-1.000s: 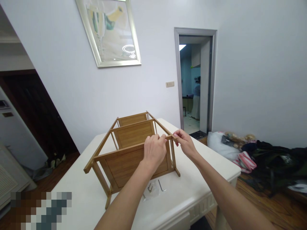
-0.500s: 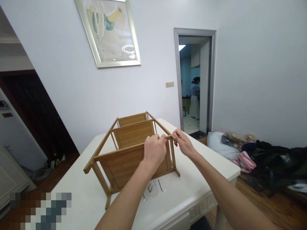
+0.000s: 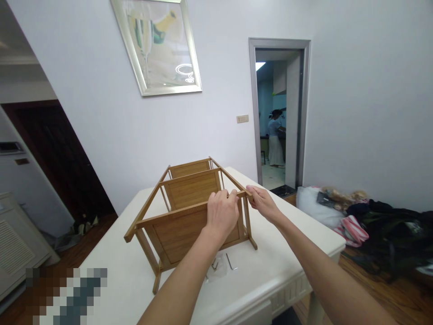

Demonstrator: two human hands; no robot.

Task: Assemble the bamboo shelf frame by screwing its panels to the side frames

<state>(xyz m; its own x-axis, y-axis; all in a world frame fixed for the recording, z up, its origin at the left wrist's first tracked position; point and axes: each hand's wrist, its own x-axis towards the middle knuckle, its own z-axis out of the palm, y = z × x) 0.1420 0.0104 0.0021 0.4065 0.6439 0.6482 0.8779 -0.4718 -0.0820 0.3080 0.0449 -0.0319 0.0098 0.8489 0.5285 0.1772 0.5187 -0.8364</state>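
Observation:
A wooden shelf rack (image 3: 179, 239) lies on its side on a white table (image 3: 270, 253), its shelf panels standing upright. My left hand (image 3: 221, 212) is closed over the upper edge of the nearest panel, close to its right corner. At that corner, my right hand (image 3: 264, 203) pinches the end of the side rail; its fingertips are partly hidden, so a small part between them cannot be made out. Below the panel, an L-shaped hex key (image 3: 230, 262) and a clear plastic bag (image 3: 220, 267) with small metal bolts lie on the tabletop.
Behind the table is a white wall with a framed picture (image 3: 158, 49) and a switch plate (image 3: 242, 118). A person (image 3: 275, 135) stands beyond the doorway. Bags and clothes (image 3: 379, 230) are heaped on the floor at right. A dark door (image 3: 57, 158) is at left.
The whole view has shifted slightly, moving the scene to the right. Both hands keep their places at the rack's corner, with the right hand's fingers slightly repositioned.

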